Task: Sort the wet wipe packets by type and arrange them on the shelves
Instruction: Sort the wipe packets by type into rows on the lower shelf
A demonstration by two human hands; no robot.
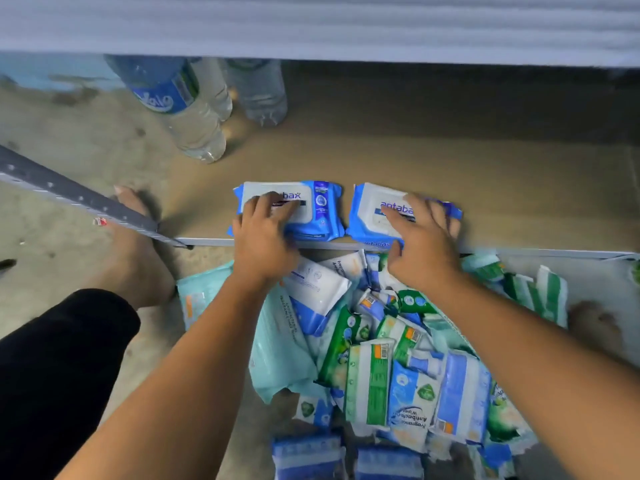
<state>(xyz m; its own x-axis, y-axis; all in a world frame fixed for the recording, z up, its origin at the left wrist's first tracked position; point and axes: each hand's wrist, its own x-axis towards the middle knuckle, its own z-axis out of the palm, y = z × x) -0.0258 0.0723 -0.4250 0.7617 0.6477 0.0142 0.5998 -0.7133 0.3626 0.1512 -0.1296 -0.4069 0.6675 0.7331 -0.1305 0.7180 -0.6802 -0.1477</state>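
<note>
Left hand (263,237) spread flat atop left blue packet (323,207), pressing, not clasping | right hand (424,244) likewise on right blue packet (370,207), thumb at its 6 o'clock edge | packets side by side at shelf (450,150) front lip | bare brown board toward 12 and 3 o'clock, bottles (194,126) at 11 | glossy soft pouches, white lids; mixed pile (377,368) at 6 o'clock

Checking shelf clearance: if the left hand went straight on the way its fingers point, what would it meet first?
Beyond the packet under it, the left hand crosses bare shelf; perhaps the rightmost bottle at the back, depth unclear.
</note>
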